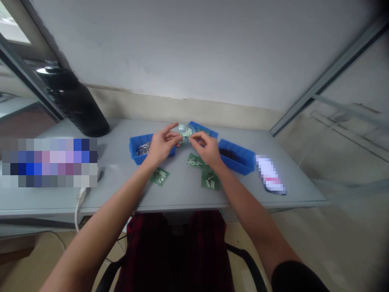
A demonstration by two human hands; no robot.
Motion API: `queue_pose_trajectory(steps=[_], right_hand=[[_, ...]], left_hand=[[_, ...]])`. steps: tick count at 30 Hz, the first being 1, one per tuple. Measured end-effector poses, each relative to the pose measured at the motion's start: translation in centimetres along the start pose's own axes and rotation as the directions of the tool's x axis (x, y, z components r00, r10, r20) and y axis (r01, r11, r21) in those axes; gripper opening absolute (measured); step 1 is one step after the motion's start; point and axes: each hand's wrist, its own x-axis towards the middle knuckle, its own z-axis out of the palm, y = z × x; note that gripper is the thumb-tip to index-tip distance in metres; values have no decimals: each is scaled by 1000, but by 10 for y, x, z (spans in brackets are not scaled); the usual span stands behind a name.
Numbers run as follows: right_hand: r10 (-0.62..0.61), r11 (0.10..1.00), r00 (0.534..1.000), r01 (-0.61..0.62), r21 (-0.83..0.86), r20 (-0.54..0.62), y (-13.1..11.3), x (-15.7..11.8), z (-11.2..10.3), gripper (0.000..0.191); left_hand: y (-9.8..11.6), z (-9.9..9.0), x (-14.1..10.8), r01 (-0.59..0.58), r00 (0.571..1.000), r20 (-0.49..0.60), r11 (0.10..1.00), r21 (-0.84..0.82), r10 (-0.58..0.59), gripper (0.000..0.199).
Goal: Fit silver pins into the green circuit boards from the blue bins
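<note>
Between my two hands, above the desk, is a small clear-and-green plastic bag (186, 130). My left hand (163, 142) pinches its left side with thumb and fingers. At its lower right edge, my right hand (207, 147) has thumb and forefinger closed on it. What lies inside the bag is too small to make out. Below my right hand are two green bags, one (196, 160) partly over the other (210, 179), each with small pale pieces. Another green bag (160, 177) rests by my left wrist. A blue bin (133, 152) of metal pins or screws sits behind my left hand.
A blue bin (247, 164) with dark small parts stands right of my right hand; a third blue bin (212, 132) is behind. A phone (272, 174) lies at the right, a black bottle (75, 97) stands back left. A white cable (79, 202) hangs over the front edge.
</note>
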Motion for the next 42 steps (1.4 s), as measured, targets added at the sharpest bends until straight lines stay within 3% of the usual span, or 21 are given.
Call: queue_pose_trajectory(steps=[13,20,23,27,30,36,42], right_hand=[[22,995,999,-19,-99,32,0,1,0,14],[9,983,998,-21,-184,-65,6,4,-1,16],[92,993,995,-95,-71,-46,6,3,0,23],[238,955,969,-245,167,63,4,2,2,43],[276,917,953,-300,261,127,1,2,1,42],[258,927,964,-263,267,54,-2,5,0,36],[250,942,968,-249,224,25,-3,5,0,26]], left_hand=[[0,0,-1,-14,1000,17,996,87,13,32],[-2,-1,-1,-64,998,-3,989,131,65,21],[-3,-2,-1,-95,995,1,983,157,96,18],[-7,-5,1,-136,991,6,976,172,137,12],[-8,-7,3,-157,987,5,965,210,159,13],[-4,-6,3,-229,967,-47,931,285,252,12],[-1,-4,-1,-88,996,4,974,211,89,18]])
